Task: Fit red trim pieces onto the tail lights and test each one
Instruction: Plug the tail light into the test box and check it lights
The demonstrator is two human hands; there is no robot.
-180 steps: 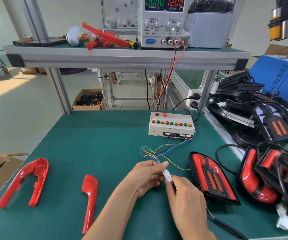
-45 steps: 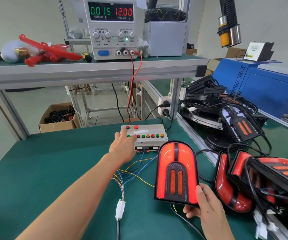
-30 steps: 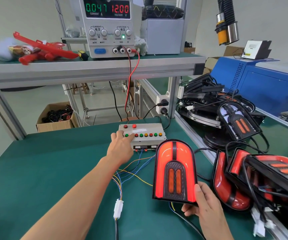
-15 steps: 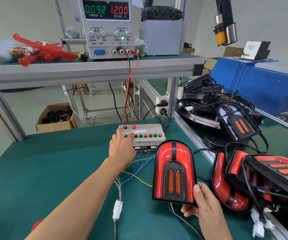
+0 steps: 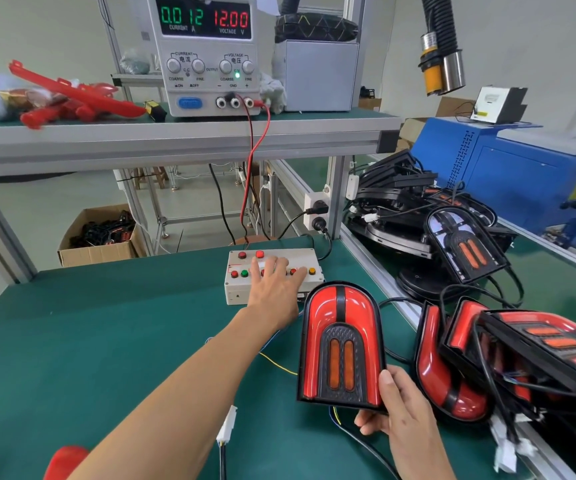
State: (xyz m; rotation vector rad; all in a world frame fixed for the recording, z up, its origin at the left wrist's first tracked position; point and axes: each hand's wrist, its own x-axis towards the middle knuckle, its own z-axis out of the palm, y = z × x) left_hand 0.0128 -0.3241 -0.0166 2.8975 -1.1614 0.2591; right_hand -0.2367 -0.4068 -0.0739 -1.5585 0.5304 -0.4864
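My right hand [image 5: 397, 407] grips the lower right edge of an arch-shaped tail light [image 5: 340, 344], held upright with its red face toward me and its lamps unlit. My left hand [image 5: 274, 287] reaches across the green mat, its straight fingers spread over the row of buttons on the white test box [image 5: 272, 271]. A white connector [image 5: 227, 422] with coloured wires lies on the mat below my forearm. The rounded end of a red trim piece [image 5: 66, 460] shows at the bottom left edge.
The power supply [image 5: 207, 53] on the shelf reads 0.012 A and 12.00 V; red trim parts [image 5: 68, 95] lie beside it. Several tail lights with cables [image 5: 508, 355] are piled at the right, more stacked behind [image 5: 453, 237]. A blue machine [image 5: 522, 174] stands far right.
My left hand slid right along the button row, from the left buttons to the right ones. The tail light's red glow went out and the current reading fell to 0.012.
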